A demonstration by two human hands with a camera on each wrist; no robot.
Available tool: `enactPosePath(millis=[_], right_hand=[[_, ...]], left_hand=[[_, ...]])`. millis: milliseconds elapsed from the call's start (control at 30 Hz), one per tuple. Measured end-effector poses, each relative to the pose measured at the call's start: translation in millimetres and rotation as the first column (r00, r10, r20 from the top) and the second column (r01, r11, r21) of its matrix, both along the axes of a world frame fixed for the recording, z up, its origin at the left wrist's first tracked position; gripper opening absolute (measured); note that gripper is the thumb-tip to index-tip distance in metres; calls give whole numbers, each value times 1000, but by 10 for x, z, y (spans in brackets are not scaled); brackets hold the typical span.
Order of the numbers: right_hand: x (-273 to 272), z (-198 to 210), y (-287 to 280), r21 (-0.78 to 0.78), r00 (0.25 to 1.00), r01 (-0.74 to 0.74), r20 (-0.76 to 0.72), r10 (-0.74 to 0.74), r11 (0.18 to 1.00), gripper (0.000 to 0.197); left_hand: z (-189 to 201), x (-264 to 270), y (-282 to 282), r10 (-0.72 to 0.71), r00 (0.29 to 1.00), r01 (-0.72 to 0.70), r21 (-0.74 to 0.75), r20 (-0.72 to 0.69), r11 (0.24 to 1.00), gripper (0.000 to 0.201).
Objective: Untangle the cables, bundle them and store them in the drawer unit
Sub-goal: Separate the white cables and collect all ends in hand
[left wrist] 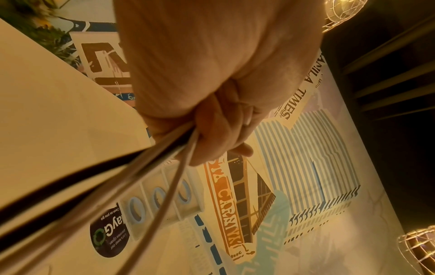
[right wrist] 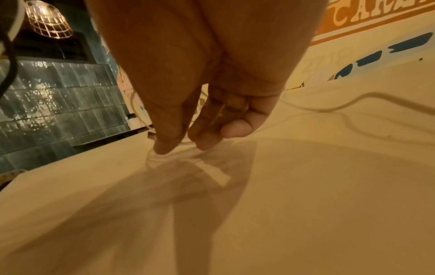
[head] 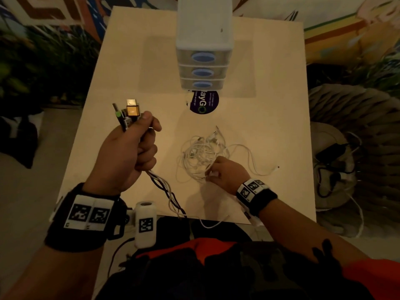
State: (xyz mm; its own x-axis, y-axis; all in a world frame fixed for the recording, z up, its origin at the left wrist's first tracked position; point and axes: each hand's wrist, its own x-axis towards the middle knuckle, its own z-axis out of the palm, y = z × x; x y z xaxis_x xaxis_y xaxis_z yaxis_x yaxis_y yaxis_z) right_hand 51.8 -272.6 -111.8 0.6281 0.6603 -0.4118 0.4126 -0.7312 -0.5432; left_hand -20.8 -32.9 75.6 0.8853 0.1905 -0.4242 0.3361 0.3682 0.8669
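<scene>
The tabletop (head: 270,61) carries one drawer unit (head: 203,50) with three drawers, all closed (blue handles facing the person). One loose white cable tangle (head: 201,154) lies just before it. The left hand (head: 132,152) is raised, fingers curled tight round one bunch of cables (head: 168,195) with several plugs (head: 129,111) sticking up; their exact count cannot be told. The right hand (right wrist: 200,93) pinches a white strand at the tangle's near edge. To work well, draw out one strand slowly, keeping the gathered bunch clear of the tangle.
</scene>
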Motion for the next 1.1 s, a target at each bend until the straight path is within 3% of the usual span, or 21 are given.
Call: enactPosePath(millis=[100, 200, 367, 500, 667, 733, 867, 967, 1033, 1100], right_hand=[[47, 138, -96, 170, 999, 36, 18, -40, 985, 20], [91, 353, -227, 285, 982, 177, 8, -187, 942, 18], [175, 724, -390, 483, 920, 367, -62, -387, 795, 10], [247, 936, -419, 575, 888, 416, -89, -452, 704, 9], [346, 1036, -410, 615, 877, 429, -108, -468, 662, 14], [420, 1016, -444, 578, 869, 443, -89, -487, 685, 15], [485, 851, -641, 365, 913, 374, 18, -408, 853, 20], [366, 657, -761, 180, 970, 243, -31, -242, 953, 14], [256, 513, -823, 95, 981, 189, -69, -183, 977, 9], [180, 426, -877, 60, 981, 163, -114, -155, 985, 18]], left_hand=[[-19, 8, 14, 8, 1000, -8, 7, -4, 1000, 35], [-51, 17, 5, 2, 1000, -2, 16, -6, 1000, 34], [-117, 61, -95, -33, 999, 34, 35, -24, 999, 34], [-125, 128, -245, -80, 997, 82, 80, -22, 993, 33], [-137, 207, -445, -190, 982, 188, 185, -5, 965, 32], [-174, 232, -488, -221, 975, 220, 202, -20, 954, 32], [-264, 212, -480, -233, 971, 241, 213, -63, 947, 31], [-310, 173, -426, -208, 974, 223, 214, -88, 951, 31], [-333, 160, -381, -182, 978, 200, 212, -103, 957, 32], [-349, 154, -334, -155, 981, 177, 203, -119, 963, 33]])
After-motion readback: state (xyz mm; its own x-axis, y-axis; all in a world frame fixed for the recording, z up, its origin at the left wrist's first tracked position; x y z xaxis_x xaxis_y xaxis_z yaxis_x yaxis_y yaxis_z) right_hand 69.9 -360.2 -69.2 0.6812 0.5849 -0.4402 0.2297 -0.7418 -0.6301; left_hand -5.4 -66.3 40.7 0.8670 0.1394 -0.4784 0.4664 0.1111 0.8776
